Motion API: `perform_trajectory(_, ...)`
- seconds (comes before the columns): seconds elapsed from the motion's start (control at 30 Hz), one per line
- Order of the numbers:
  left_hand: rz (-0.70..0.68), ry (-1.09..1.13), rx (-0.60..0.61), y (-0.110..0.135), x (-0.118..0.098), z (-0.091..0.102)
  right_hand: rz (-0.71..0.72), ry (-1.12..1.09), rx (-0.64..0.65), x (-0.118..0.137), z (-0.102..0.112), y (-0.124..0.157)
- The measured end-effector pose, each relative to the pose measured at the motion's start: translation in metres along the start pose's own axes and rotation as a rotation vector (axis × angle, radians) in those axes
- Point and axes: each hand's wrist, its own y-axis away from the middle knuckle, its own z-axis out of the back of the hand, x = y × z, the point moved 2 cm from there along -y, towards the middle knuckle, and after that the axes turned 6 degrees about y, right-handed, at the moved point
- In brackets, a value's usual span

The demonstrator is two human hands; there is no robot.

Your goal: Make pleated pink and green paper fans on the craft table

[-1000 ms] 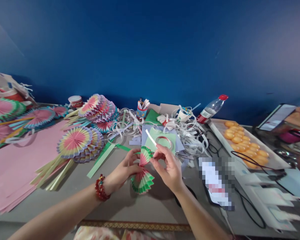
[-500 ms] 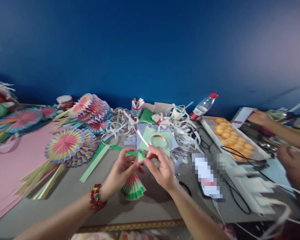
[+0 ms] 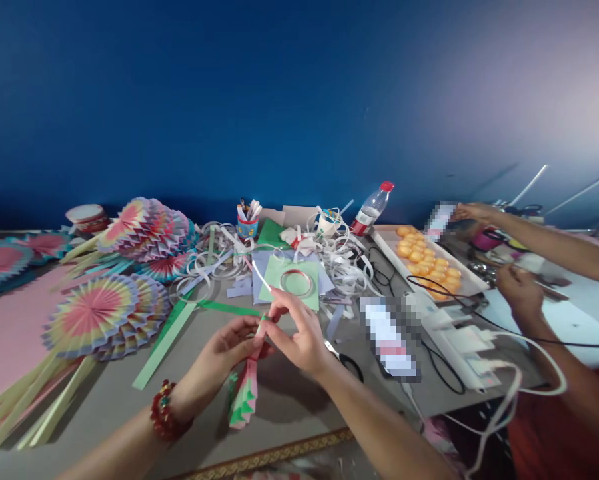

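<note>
My left hand [image 3: 226, 353], with a red bead bracelet [image 3: 165, 412] on its wrist, pinches a pleated paper fan [image 3: 244, 403] in pink and green. The fan hangs nearly closed below the fingers, its folds pressed into a narrow bundle. At its top end, the fingertips of my right hand [image 3: 296, 333] are closed too. A thin white strip [image 3: 260, 274] sticks up from my right hand. Behind the hands, a tape roll [image 3: 296, 283] lies on pale green paper [image 3: 274, 267]. Scissors [image 3: 346, 363] are partly hidden by my right wrist.
Finished paper rosettes [image 3: 94, 310] and pink sheets [image 3: 9, 333] lie left. White strip scraps [image 3: 354, 260], a pen cup [image 3: 248, 227] and a bottle [image 3: 374, 210] stand behind. Right are a phone [image 3: 389, 340], a tray of yellow balls [image 3: 464, 273], a power strip [image 3: 459, 360] and another person's hands [image 3: 519, 293].
The fan has gone from spread out to folded narrow and turned on edge. The view has shifted to the right. The white strip still sticks up from my right hand.
</note>
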Motion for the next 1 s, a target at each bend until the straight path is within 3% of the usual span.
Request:
perform_trajectory(0.2, -0.093, -0.056, -0.024, 0.001, -0.001, 0.001, 0.014, -0.038, 0.001, 0.002, -0.003, 0.001)
perform_trajectory(0.57, -0.057, -0.045, 0.004, 0.002, -0.001, 0.001, -0.075, -0.074, 0.077, -0.004, -0.008, 0.003)
perform_trajectory(0.8, 0.016, -0.070, -0.115, -0.002, 0.001, 0.011, -0.221, -0.281, -0.051, -0.014, 0.011, -0.004)
perform_trajectory(0.87, 0.018, -0.074, -0.126, -0.003, 0.002, 0.014, -0.304, -0.438, 0.043, -0.016, 0.015, -0.006)
perform_trajectory(1.0, -0.015, -0.101, -0.103, -0.005, 0.005, 0.017, -0.415, -0.628, 0.375, -0.016, 0.014, -0.007)
